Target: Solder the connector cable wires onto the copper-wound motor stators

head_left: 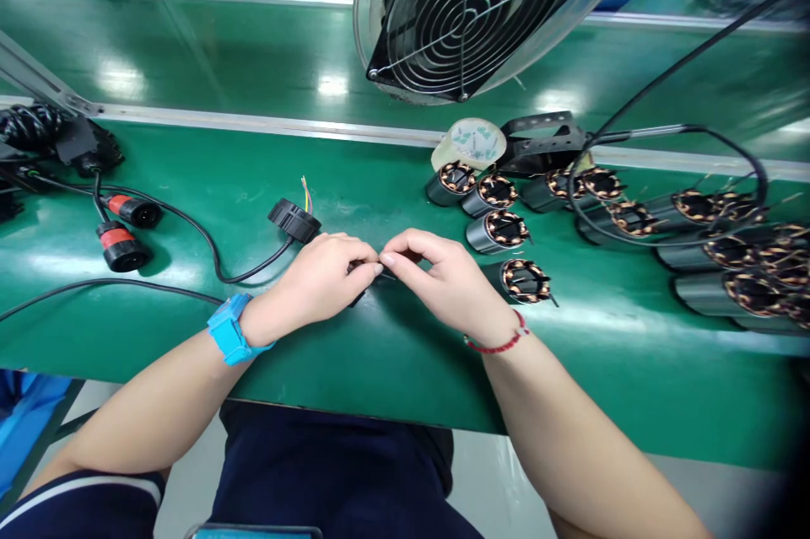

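No writing can be read anywhere. The left hand [322, 277] and right hand [443, 273] meet fingertip to fingertip, both pinching 1 thin black part [370, 273] that lies left to right, low over the green surface [392, 353]. Motors [525, 280] sit just right. Bare room lies toward the near edge.

Likely factory line, green bench [392, 353], motor stators [506, 231]

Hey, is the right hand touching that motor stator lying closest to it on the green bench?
Cannot tell. In the head view the right hand overlaps the near end of the closest motor stator, so the hand itself hides any contact or gap.
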`<state>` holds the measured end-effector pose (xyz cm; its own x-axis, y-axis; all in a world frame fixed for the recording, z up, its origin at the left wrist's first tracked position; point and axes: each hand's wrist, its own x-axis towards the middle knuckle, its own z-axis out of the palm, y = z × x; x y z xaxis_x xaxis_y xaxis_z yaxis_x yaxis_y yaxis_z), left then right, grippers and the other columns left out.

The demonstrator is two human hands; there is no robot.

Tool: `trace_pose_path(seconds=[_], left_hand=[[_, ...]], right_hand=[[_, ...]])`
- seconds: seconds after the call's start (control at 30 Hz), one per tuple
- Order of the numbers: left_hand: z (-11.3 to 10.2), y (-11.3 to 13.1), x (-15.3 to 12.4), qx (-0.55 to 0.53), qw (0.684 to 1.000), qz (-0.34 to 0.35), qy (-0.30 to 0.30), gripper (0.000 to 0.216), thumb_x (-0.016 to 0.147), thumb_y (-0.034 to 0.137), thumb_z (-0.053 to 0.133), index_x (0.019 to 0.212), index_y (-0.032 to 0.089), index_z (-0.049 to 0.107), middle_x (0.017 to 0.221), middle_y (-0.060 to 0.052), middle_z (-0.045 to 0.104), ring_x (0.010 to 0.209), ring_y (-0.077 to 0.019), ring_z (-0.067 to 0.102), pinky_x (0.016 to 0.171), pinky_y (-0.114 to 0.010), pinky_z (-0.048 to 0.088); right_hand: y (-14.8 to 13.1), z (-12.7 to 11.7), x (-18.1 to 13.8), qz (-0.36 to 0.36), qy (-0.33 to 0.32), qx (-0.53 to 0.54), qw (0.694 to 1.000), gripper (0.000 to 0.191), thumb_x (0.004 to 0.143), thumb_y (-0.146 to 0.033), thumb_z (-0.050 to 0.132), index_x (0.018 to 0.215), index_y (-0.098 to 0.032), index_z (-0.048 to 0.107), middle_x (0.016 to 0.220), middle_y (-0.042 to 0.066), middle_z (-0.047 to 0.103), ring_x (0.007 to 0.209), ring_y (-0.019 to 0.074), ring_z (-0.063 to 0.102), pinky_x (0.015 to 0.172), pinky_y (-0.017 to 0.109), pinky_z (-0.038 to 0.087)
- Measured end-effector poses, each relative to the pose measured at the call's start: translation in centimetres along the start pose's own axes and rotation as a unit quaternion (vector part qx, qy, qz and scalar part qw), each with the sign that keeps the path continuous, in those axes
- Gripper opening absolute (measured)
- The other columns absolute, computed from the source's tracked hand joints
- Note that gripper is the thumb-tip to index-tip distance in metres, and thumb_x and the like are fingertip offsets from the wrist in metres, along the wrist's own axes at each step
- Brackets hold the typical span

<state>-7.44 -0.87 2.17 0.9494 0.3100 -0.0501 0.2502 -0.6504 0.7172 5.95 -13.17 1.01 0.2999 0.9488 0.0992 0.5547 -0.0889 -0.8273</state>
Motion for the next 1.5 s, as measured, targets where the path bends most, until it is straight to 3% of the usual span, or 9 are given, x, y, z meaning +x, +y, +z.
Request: trace_pose_path(seconds=[0.3, 0.53, 0.67, 0.73, 0.83, 0.93, 1.07, 1.37, 1.5], left_hand=[[-0.1, -0.6, 0.0, -0.054, 0.996, -0.052, 0.04, 0.019, 0.087, 0.022, 0.051, 0.078, 0.017, 0.066, 0.076, 0.002, 0.069, 0.068, -0.012, 0.058, 0.065, -0.024, 0.041], [-0.7, -0.6, -0.1, -0.024, 0.999, -0.034, -0.005, 0.018, 0.089, 0.025, 0.048, 0.084, 0.018, 0.064, 0.081, 0.0, 0.069, 0.077, -0.0154, 0.061, 0.071, -0.027, 0.044], [-1.2, -0.5, -1.0, 0.107, 0.993, -0.017, -0.035, 0.039, 0.085, 0.04, 0.057, 0.115, 0.015, 0.055, 0.105, -0.009, 0.065, 0.099, -0.0248, 0.058, 0.086, -0.038, 0.046], [-1.2, -0.2, -1.6, 0.215, 0.976, -0.014, -0.016, 0.047, 0.083, 0.046, 0.06, 0.114, 0.012, 0.054, 0.108, -0.014, 0.061, 0.104, -0.0307, 0.054, 0.091, -0.046, 0.042], [-1.0, 0.2, -1.9, 0.286, 0.957, 0.0, -0.037, 0.034, 0.085, 0.044, 0.057, 0.102, 0.014, 0.057, 0.1, -0.012, 0.059, 0.098, -0.0304, 0.053, 0.087, -0.047, 0.043], [-0.9, 0.3, -1.5, 0.24, 0.968, -0.006, -0.07, 0.02, 0.086, 0.03, 0.053, 0.099, 0.017, 0.059, 0.098, -0.008, 0.058, 0.094, -0.0262, 0.051, 0.083, -0.042, 0.045], [-1.1, -0.3, -0.6, 0.142, 0.989, -0.017, -0.048, 0.014, 0.079, 0.021, 0.055, 0.092, 0.017, 0.061, 0.093, -0.006, 0.06, 0.096, -0.0242, 0.048, 0.086, -0.039, 0.044], [-1.0, -0.7, -0.1, 0.057, 0.998, -0.011, -0.037, 0.015, 0.073, 0.014, 0.055, 0.085, 0.019, 0.061, 0.089, -0.004, 0.064, 0.096, -0.0226, 0.051, 0.087, -0.038, 0.043], [-1.1, -0.9, -0.3, 0.065, 0.997, 0.008, -0.038, 0.02, 0.074, 0.016, 0.055, 0.093, 0.019, 0.055, 0.093, -0.003, 0.061, 0.096, -0.0218, 0.051, 0.085, -0.037, 0.044]], right_hand=[[-0.1, 0.1, -0.5, -0.106, 0.002, -0.167, 0.98, 0.016, 0.094, -0.027, 0.054, 0.094, -0.017, 0.066, 0.088, 0.005, 0.069, 0.081, 0.0182, 0.062, 0.075, 0.03, 0.046], [0.2, 0.2, -0.2, -0.057, -0.026, -0.156, 0.986, 0.016, 0.093, -0.023, 0.051, 0.082, -0.019, 0.062, 0.081, 0.004, 0.067, 0.075, 0.017, 0.06, 0.069, 0.028, 0.044], [0.6, 0.1, 0.3, -0.021, -0.028, -0.131, 0.991, 0.015, 0.09, -0.021, 0.053, 0.077, -0.019, 0.06, 0.074, 0.001, 0.065, 0.069, 0.0148, 0.057, 0.065, 0.026, 0.04], [0.7, 0.1, 0.5, -0.009, -0.028, -0.128, 0.991, 0.014, 0.089, -0.02, 0.053, 0.077, -0.019, 0.06, 0.074, 0.001, 0.064, 0.068, 0.0145, 0.057, 0.065, 0.026, 0.039], [0.8, -0.1, 0.5, 0.001, -0.028, -0.131, 0.991, 0.014, 0.089, -0.02, 0.053, 0.076, -0.019, 0.059, 0.073, 0.001, 0.064, 0.068, 0.0142, 0.056, 0.064, 0.026, 0.038], [0.7, -0.4, 0.4, 0.0, -0.038, -0.131, 0.991, 0.015, 0.089, -0.02, 0.053, 0.075, -0.019, 0.058, 0.072, 0.0, 0.063, 0.067, 0.0138, 0.055, 0.064, 0.025, 0.037], [0.5, -0.8, 0.3, -0.006, -0.051, -0.145, 0.988, 0.015, 0.09, -0.021, 0.052, 0.075, -0.019, 0.057, 0.072, 0.0, 0.062, 0.066, 0.0139, 0.054, 0.062, 0.026, 0.037], [0.7, -0.4, 0.3, -0.051, -0.053, -0.147, 0.986, 0.015, 0.09, -0.021, 0.051, 0.079, -0.019, 0.06, 0.076, 0.002, 0.065, 0.071, 0.0155, 0.058, 0.066, 0.027, 0.041], [0.9, -0.1, 0.2, -0.089, -0.049, -0.139, 0.985, 0.015, 0.092, -0.022, 0.05, 0.084, -0.019, 0.062, 0.082, 0.004, 0.067, 0.075, 0.0167, 0.059, 0.069, 0.028, 0.043]])
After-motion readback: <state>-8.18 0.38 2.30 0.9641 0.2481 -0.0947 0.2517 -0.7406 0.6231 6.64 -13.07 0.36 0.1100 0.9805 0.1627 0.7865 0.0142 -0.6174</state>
